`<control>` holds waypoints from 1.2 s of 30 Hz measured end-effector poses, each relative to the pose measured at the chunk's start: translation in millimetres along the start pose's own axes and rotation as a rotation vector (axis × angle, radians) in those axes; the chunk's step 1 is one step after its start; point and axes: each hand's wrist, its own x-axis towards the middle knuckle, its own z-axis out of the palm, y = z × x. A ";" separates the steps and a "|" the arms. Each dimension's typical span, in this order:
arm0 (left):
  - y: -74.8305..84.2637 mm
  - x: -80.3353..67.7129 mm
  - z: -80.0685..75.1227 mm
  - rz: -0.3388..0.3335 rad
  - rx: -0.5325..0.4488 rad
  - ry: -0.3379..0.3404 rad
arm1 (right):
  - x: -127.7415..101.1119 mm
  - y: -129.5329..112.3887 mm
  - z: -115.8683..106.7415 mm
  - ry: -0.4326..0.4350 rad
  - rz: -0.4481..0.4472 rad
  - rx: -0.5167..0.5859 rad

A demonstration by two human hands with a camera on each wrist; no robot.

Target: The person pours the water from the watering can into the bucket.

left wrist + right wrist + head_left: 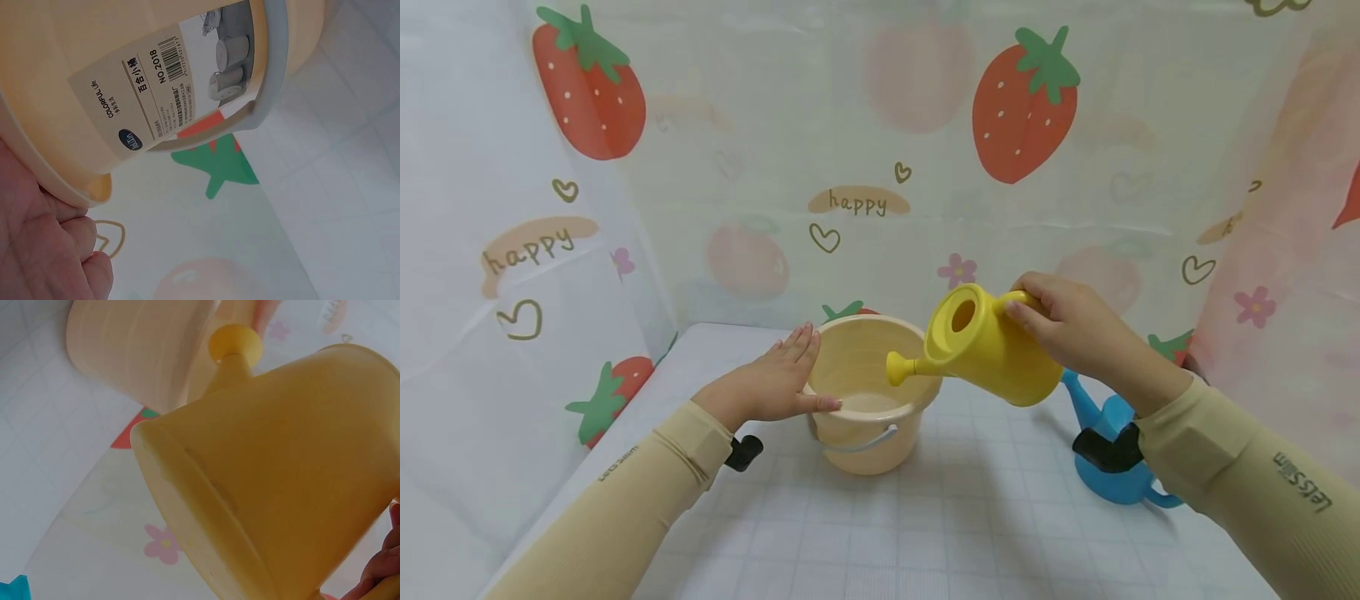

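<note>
One bucket label (159, 94): "COLORFUL Life", "NO.2018".

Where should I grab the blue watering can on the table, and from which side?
By its loop handle, coming from the near right. The blue can stands upright behind the right forearm, spout pointing up and left toward the yellow can, so the handle faces you. The right hand is busy holding the yellow can.
</note>
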 end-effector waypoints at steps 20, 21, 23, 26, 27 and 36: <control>0.8 0.1 1.8 -0.016 -0.001 -0.008 | -1.1 0.7 -0.4 -0.001 -0.015 -0.011; 1.1 -0.3 1.5 -0.016 -0.003 -0.008 | -1.1 0.8 -0.3 -0.003 -0.016 -0.011; 1.6 -0.9 1.0 -0.017 -0.007 -0.007 | -1.2 0.9 -0.5 -0.005 -0.016 -0.009; 2.4 -1.9 0.1 -0.017 -0.011 -0.008 | -1.1 1.0 -0.8 -0.008 -0.020 -0.006; 2.6 -2.2 -0.2 -0.017 -0.011 -0.007 | -1.0 1.0 -0.9 -0.008 -0.020 -0.006; 3.2 -3.3 -0.9 -0.013 -0.009 0.000 | -0.8 -0.1 -0.7 -0.010 -0.021 -0.017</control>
